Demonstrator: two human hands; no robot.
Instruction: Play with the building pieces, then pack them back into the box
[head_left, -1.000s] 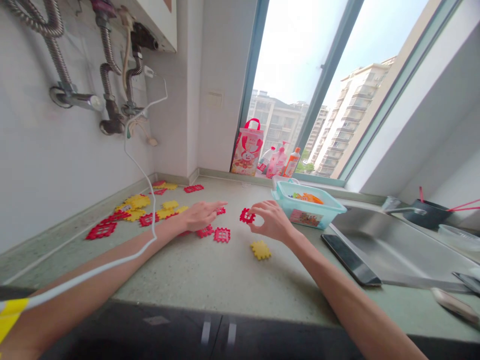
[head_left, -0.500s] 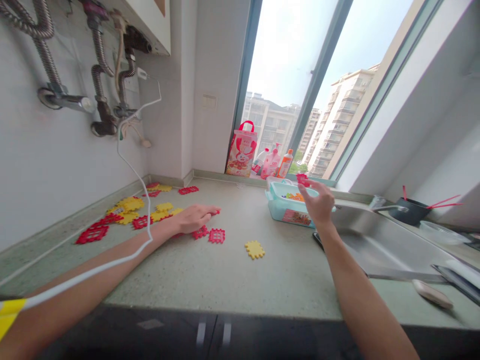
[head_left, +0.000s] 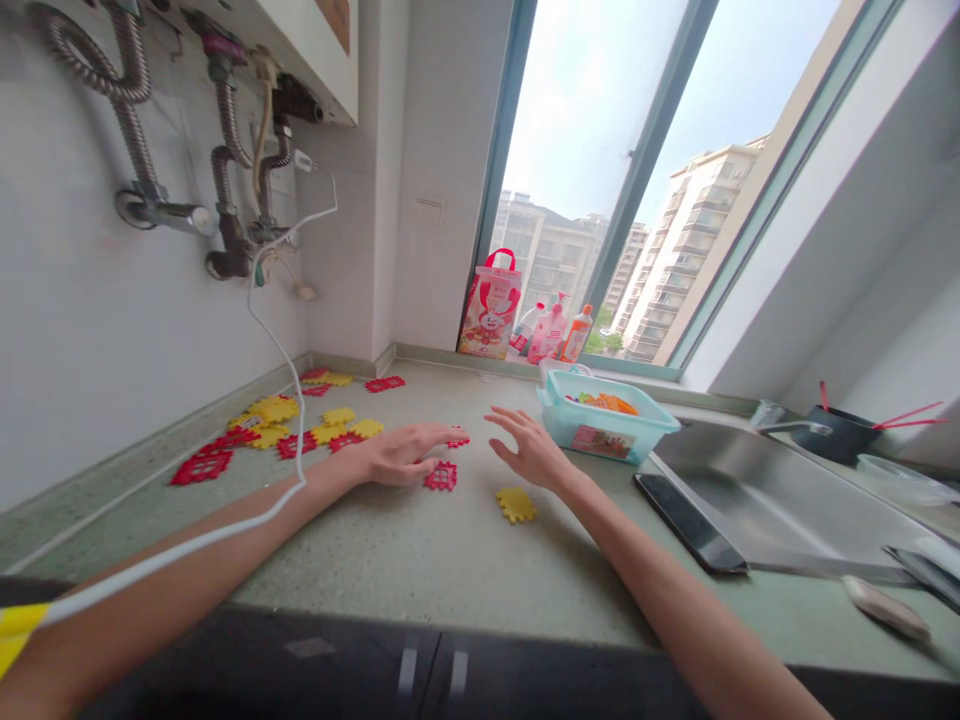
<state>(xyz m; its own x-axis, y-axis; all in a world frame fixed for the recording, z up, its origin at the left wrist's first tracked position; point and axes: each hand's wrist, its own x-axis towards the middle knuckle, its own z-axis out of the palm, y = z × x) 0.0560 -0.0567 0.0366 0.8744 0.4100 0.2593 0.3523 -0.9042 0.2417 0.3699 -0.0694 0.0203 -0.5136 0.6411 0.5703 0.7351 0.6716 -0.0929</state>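
My left hand (head_left: pixel 401 452) lies flat on the green counter (head_left: pixel 420 545), fingers stretched toward a small red grid tile (head_left: pixel 458 439) at its fingertips. Another red tile (head_left: pixel 441 476) lies just in front of it. My right hand (head_left: pixel 529 448) hovers over the counter with fingers spread and nothing in it, between the red tiles and a teal plastic box (head_left: pixel 604 424). A yellow tile (head_left: pixel 517 504) lies just below my right wrist. Orange and other coloured pieces fill the box.
Several red and yellow tiles (head_left: pixel 279 427) are scattered at the left by the wall. A sink (head_left: pixel 765 490) and a dark phone (head_left: pixel 688 520) lie to the right. Bottles (head_left: pixel 553 330) and a pink bag (head_left: pixel 491 305) stand at the window. A white cable (head_left: pixel 285 350) hangs from the wall pipes.
My right hand carried a red tile to the teal box, let it go there and came back empty toward the red tiles. My left hand stayed flat on the counter.
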